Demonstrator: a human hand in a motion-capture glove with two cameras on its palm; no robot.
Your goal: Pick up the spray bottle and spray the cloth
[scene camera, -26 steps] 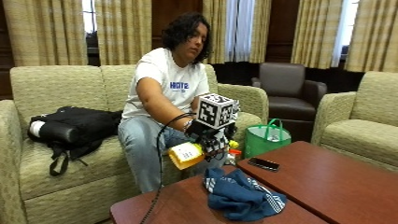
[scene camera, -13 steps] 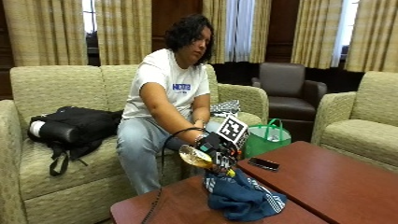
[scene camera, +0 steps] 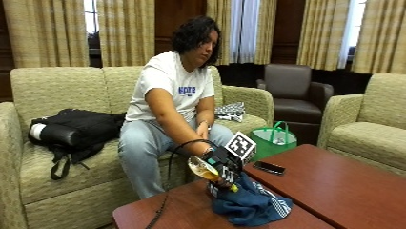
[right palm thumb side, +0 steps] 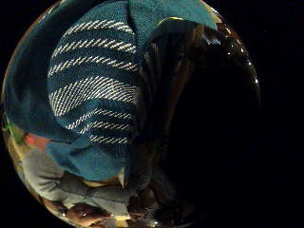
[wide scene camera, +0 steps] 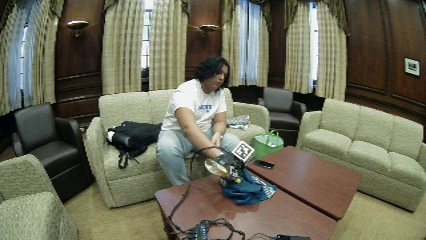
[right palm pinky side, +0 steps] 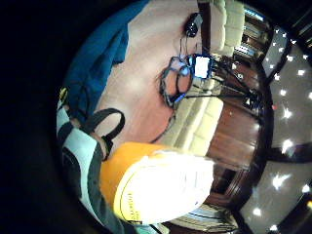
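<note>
1. I sit on a pale sofa (scene camera: 57, 90) behind a low reddish wooden table (scene camera: 342, 176), leaning forward over its near corner.
2. A black bag (scene camera: 73, 131) lies on the sofa cushion beside me, and a green tote (scene camera: 273, 140) stands on the floor past the table.
3. A blue cloth (scene camera: 250, 205) with white stripes lies bunched on the table, directly under my working hand.
4. My gloved right hand (scene camera: 223, 164) is wrapped around the spray bottle (scene camera: 204, 168), an orange-yellow bottle tipped on its side, its nozzle end down at the cloth.
5. A dark phone (scene camera: 269, 167) rests on the table just beyond the cloth.
6. I judge this the spraying step: the bottle is lifted and aimed. The next move calls for squeezing the trigger while keeping the nozzle pointed into the folds.
</note>
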